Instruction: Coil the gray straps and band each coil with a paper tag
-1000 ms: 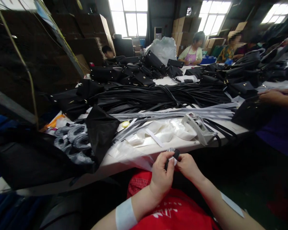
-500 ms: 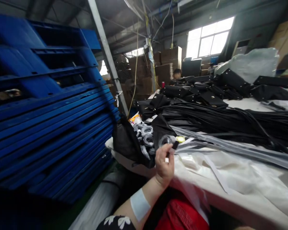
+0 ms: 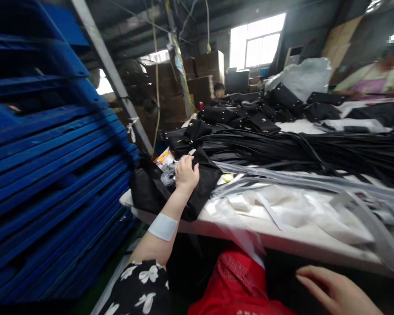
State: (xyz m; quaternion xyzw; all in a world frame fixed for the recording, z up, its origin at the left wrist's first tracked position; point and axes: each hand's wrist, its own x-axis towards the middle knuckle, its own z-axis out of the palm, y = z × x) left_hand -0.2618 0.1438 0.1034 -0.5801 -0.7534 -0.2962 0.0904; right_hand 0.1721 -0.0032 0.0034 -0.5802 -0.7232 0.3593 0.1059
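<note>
My left hand (image 3: 186, 173) reaches over the mouth of a black fabric bag (image 3: 147, 188) on the near left corner of the table. Its fingers are bent away from me and their tips are hidden, so any hold does not show. Beside it, grey coils (image 3: 168, 175) lie in the bag. A raised black flap (image 3: 205, 170) stands just right of the hand. Low at the right, my right hand (image 3: 338, 288) is below the table edge, fingers stretched out and nothing visible in them. Red cloth (image 3: 236, 284) covers my lap.
Blue pallets (image 3: 52, 175) are stacked on the left, beside a slanted metal post (image 3: 118, 83). Across the table (image 3: 223, 227) lie black straps (image 3: 265, 148), white sheeting (image 3: 298, 210) and a yellow roll (image 3: 227, 177). Two people are behind the table.
My left hand has moved left from beside the bag to over the coils; the clear coil it held no longer shows in it. My right hand has come further into view. The view has turned right.
</note>
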